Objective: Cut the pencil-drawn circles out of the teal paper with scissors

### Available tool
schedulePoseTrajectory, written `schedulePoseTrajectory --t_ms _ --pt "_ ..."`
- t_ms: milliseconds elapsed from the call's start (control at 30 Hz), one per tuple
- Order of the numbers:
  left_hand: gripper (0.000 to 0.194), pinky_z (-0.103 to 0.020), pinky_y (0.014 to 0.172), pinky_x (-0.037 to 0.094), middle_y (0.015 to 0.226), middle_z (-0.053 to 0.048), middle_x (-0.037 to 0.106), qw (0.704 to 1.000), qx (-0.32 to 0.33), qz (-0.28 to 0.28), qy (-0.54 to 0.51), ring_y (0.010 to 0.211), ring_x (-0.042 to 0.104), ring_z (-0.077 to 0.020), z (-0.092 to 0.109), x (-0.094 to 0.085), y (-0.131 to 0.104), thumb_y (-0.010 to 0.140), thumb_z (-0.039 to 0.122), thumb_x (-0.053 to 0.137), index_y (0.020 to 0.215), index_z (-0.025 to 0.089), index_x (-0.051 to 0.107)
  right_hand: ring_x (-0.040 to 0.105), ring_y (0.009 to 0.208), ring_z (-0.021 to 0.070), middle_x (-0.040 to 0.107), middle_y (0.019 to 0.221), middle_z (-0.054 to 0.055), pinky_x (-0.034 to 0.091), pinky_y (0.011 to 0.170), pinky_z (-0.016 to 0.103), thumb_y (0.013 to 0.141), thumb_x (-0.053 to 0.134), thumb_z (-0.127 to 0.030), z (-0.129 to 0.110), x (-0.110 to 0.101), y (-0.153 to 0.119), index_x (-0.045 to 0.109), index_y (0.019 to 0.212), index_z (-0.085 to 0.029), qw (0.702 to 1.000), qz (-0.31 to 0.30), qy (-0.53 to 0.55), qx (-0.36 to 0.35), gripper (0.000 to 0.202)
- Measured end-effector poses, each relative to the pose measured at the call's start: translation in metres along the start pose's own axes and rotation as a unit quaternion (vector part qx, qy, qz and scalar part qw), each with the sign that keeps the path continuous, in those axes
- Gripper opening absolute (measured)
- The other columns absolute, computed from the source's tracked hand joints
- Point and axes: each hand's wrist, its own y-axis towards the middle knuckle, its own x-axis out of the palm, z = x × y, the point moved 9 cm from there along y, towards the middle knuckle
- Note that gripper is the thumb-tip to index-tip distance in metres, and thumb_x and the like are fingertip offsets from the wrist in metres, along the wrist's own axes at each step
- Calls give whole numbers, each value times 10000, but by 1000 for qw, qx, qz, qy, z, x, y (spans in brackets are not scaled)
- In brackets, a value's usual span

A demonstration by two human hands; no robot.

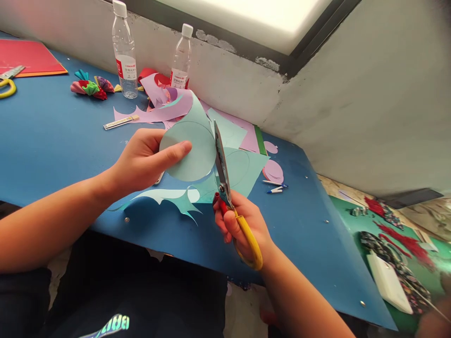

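Between thumb and fingers, my left hand [151, 157] pinches a pale teal paper disc [197, 152] bearing a drawn curved line. A strip of the same paper curls up from its top right. My right hand [243, 220] grips yellow-handled scissors [223, 173], blades upward along the disc's right edge. Something small and dark red [219, 203] shows by my right fingers; I cannot make out what it is. Below and behind the disc lies a teal sheet [243, 171] with a drawn circle and cut-out edges.
Two plastic bottles stand at the back, one left [127, 70] and one right [180, 61]. Purple paper scraps [155, 112], purple discs [273, 171] and pens [275, 189] lie on the blue table [70, 155]. Far left are red sheets [30, 56] and other scissors [7, 87].
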Motion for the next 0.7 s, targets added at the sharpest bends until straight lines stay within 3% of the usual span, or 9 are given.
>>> schedulePoseTrajectory --t_ms 400,700 --pt "584 -318 499 302 630 31 439 1000 -1 6 -8 588 357 -132 -1 -3 -1 879 504 1039 635 242 579 404 463 112 564 622 -68 341 452 290 971 761 -1037 -1 1 0 619 1004 -258 1000 -5 4 4 792" --pt "600 -328 485 332 633 26 459 1000 -3 16 -9 572 393 -130 -1 -5 -1 869 531 1046 642 242 573 416 450 120 563 621 -68 336 436 292 965 750 -1048 0 1 -1 605 1007 -267 1000 -6 -5 12 796"
